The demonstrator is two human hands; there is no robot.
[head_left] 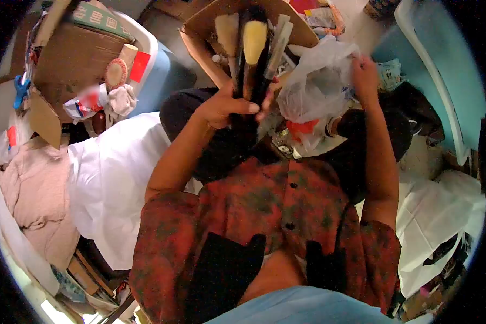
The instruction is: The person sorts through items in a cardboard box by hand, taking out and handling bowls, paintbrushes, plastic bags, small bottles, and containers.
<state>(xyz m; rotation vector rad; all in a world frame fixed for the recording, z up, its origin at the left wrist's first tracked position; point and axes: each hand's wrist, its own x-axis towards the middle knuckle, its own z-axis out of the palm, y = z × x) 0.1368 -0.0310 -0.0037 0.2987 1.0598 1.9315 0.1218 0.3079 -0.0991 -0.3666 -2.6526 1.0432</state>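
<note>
Clasping several brushes (255, 42) in one bunch, the left hand (225, 107) has them gathered beside the cardboard box (193, 44); the right hand (365, 78) pinches the plastic bag (306, 98) at its edge, with the brushes outside it.

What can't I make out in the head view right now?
Head view:
- Lower ends of the brushes: lost behind the left hand and against dark clothing.
- Contents of the plastic bag: veiled by its cloudy folds.
- Floor of the cardboard box: largely behind the brushes.
- Full extent of the right-hand blue bin: cut off by the round image edge.
</note>
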